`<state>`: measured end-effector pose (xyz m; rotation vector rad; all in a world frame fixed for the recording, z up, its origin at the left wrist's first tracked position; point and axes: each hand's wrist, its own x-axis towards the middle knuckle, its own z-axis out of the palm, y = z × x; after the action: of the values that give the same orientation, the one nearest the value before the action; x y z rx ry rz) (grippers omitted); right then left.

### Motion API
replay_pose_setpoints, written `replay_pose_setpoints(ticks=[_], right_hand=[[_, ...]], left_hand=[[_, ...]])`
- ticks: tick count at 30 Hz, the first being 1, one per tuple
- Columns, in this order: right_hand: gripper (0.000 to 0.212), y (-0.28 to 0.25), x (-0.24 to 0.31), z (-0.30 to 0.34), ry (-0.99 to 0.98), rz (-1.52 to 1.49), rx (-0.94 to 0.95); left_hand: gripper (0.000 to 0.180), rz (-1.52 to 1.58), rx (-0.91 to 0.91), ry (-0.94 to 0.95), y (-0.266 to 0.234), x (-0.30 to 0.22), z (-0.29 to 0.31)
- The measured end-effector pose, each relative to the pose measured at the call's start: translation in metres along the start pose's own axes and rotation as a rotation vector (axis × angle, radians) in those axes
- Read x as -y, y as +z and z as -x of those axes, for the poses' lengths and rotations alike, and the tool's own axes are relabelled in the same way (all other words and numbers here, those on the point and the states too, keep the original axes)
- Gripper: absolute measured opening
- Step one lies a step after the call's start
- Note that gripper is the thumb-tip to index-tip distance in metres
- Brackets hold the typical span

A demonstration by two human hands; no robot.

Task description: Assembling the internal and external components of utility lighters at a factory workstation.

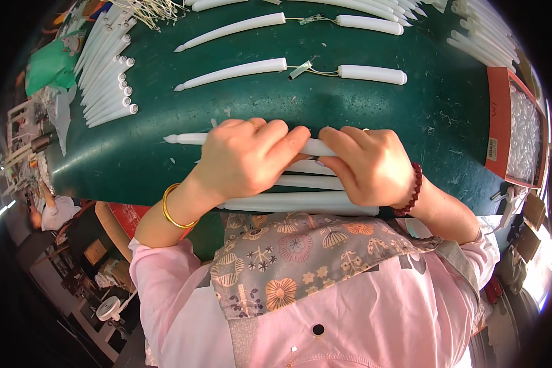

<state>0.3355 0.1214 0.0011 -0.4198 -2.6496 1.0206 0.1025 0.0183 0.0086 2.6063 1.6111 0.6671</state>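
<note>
A white electric taper candle (316, 147) lies crosswise in both my hands, its flame-shaped tip poking out on the left. My left hand (242, 153) is wrapped round the tip half, and my right hand (374, 165) grips the other end with thumb and fingers. The joint between them is mostly covered by my fingers. Several whole white candles (310, 181) rest on the table just below my hands. Farther off lie two candles in separate halves: a tapered half (233, 74) and a straight tube (373, 74), linked by thin wires with a small circuit piece (300, 70).
On the green table (423, 129), a row of white tubes (107, 98) lies at left. Thin wires (153, 11) are heaped at the far edge, and more white candle parts (481, 37) at far right. A red box (498, 122) of clear plastic pieces stands at right.
</note>
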Motion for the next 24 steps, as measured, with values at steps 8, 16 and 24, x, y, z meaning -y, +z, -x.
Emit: replay_pose_setpoints(ticks=[8, 16, 24], right_hand=[[0.026, 0.003, -0.012, 0.001, -0.05, -0.025, -0.101], [0.029, -0.011, -0.024, -0.021, -0.101, 0.204, -0.321], [0.031, -0.009, -0.035, -0.02, -0.065, 0.143, -0.27]], left_hand=[[0.028, 0.002, -0.015, 0.004, 0.007, 0.001, -0.006], [0.032, 0.134, -0.071, -0.195, -0.002, 0.007, -0.021], [0.03, 0.158, -0.136, -0.274, 0.003, 0.013, -0.007]])
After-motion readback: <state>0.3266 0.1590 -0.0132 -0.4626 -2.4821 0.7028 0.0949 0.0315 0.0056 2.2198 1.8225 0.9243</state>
